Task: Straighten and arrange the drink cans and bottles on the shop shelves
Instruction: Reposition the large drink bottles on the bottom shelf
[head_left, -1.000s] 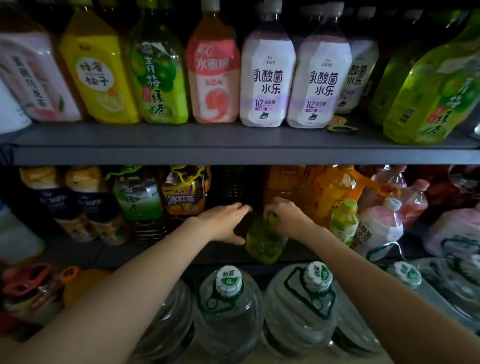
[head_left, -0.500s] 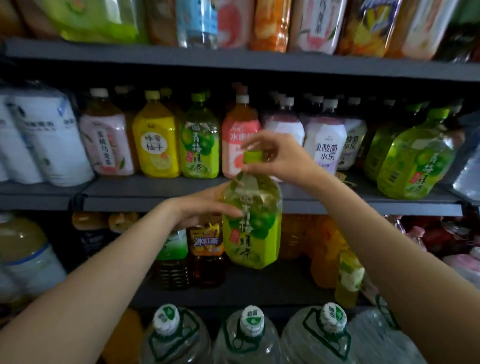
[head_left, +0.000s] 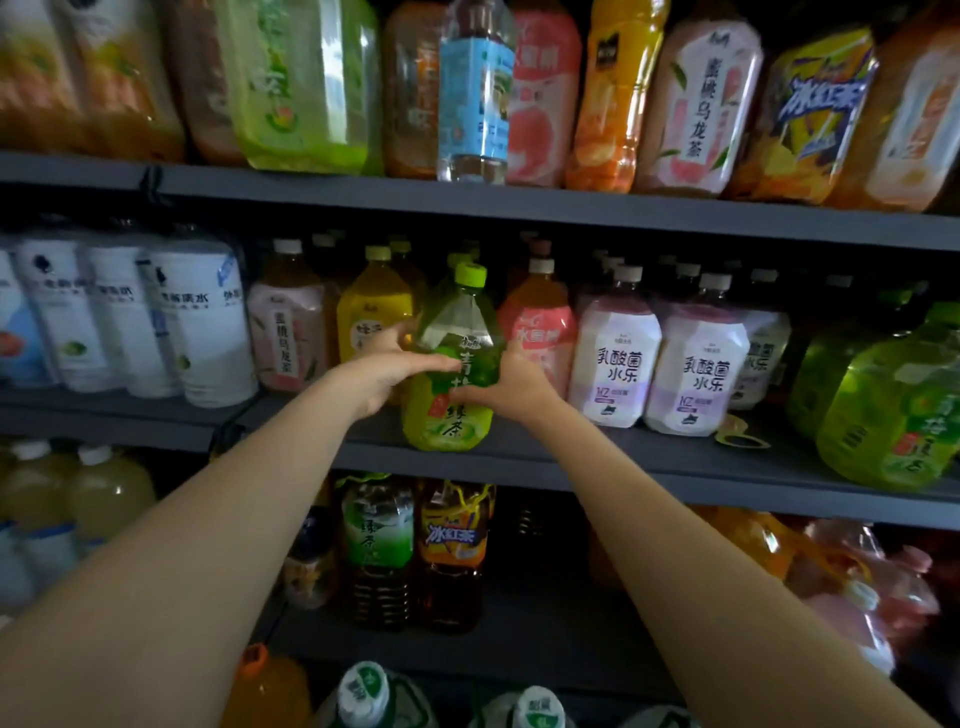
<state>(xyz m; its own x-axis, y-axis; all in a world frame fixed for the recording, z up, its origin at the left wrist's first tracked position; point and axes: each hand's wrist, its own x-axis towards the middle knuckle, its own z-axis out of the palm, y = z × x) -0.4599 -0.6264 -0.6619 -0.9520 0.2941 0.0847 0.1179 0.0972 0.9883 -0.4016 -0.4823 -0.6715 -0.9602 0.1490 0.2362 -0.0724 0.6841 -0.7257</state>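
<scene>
The green tea bottle (head_left: 453, 364) stands upright on the front edge of the middle shelf (head_left: 597, 457), between the yellow bottle (head_left: 371, 306) and the peach bottle (head_left: 540, 317). Your hands cover part of its label, so you can read only some of the characters. The bottles behind it are lost in shadow. Your left hand (head_left: 387, 371) wraps its left side, fingers across the front. Your right hand (head_left: 511, 387) clasps the right side lower down. Both forearms reach up from below.

Dark grey metal shelves (head_left: 519, 208) in tiers, dim recesses, light from the front
</scene>
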